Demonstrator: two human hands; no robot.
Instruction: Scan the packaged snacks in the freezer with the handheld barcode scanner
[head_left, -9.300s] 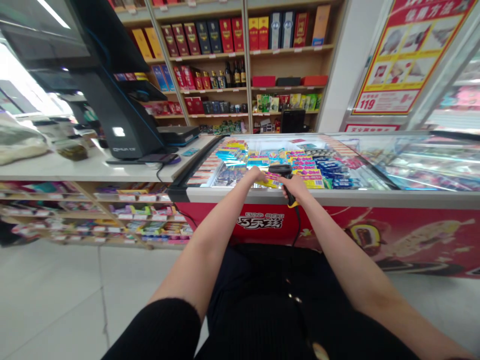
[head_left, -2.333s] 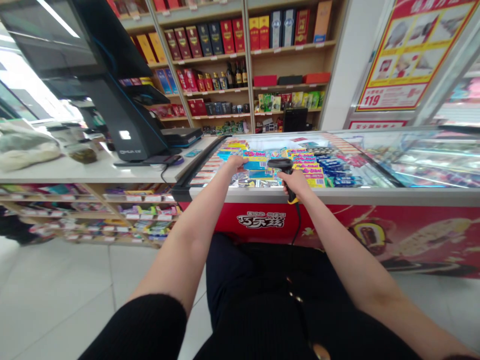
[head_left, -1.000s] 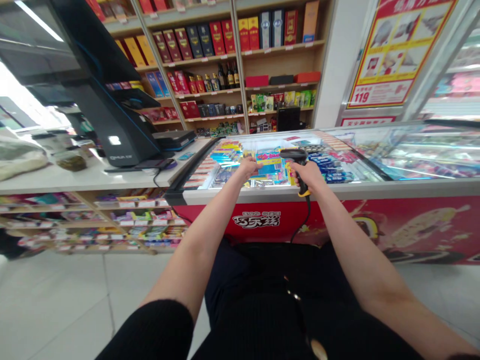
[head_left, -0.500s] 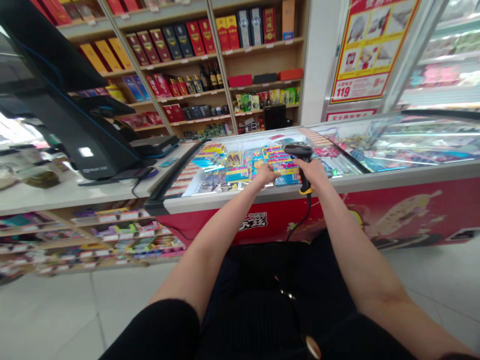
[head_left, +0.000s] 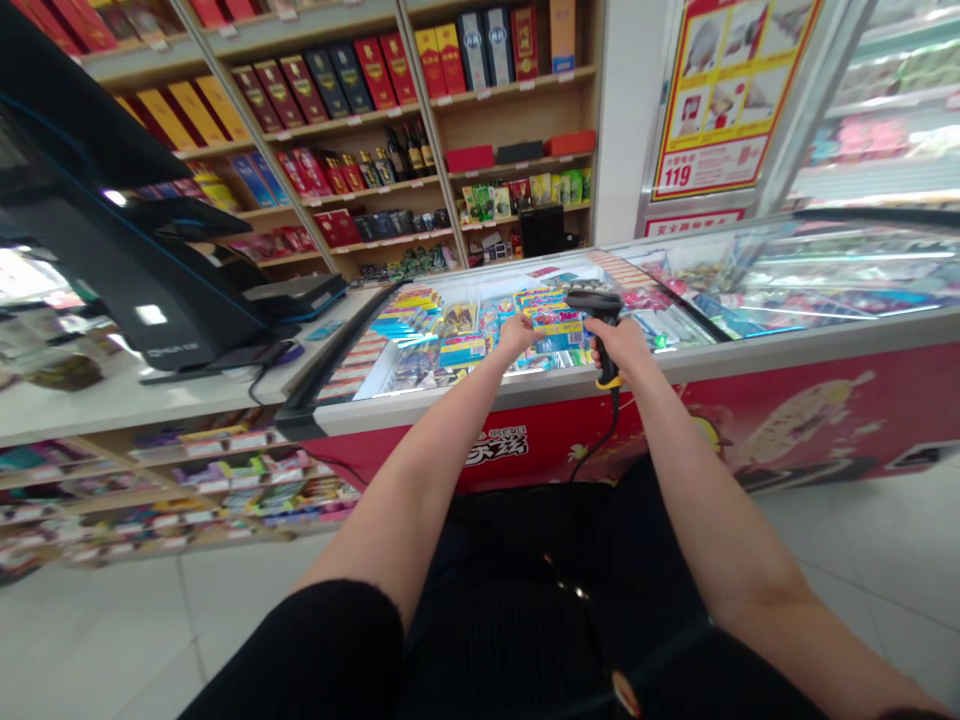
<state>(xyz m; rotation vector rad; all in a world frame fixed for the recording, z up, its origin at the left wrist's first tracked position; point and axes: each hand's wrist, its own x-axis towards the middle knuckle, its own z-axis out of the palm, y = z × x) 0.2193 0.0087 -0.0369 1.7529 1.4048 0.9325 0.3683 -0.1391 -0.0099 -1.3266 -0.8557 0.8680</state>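
Note:
My right hand [head_left: 628, 345] is wrapped round the grip of a black barcode scanner [head_left: 595, 300] with a yellow trim at its base. The scanner's head points left, over the chest freezer [head_left: 480, 393], and its cord hangs down the front. Beside it, my left hand [head_left: 517, 334] has its fingers curled in next to brightly coloured blue, yellow and pink packets [head_left: 553, 313]. Whatever those fingers grip, if anything, cannot be made out. More packets with blue and yellow edges [head_left: 463, 351] lie left of my left hand, inside the freezer.
At left a counter [head_left: 225, 385] bears a black checkout terminal [head_left: 161, 265]. Shelves of boxed bottles [head_left: 334, 85] line the back wall. A red and yellow poster [head_left: 727, 100] hangs at right. Low shelves of small goods [head_left: 240, 470] stand under the counter.
My left hand has drawn slightly left, away from the scanner, and its fingers look more curled. My right hand keeps hold of the scanner. The whole view has shifted a little.

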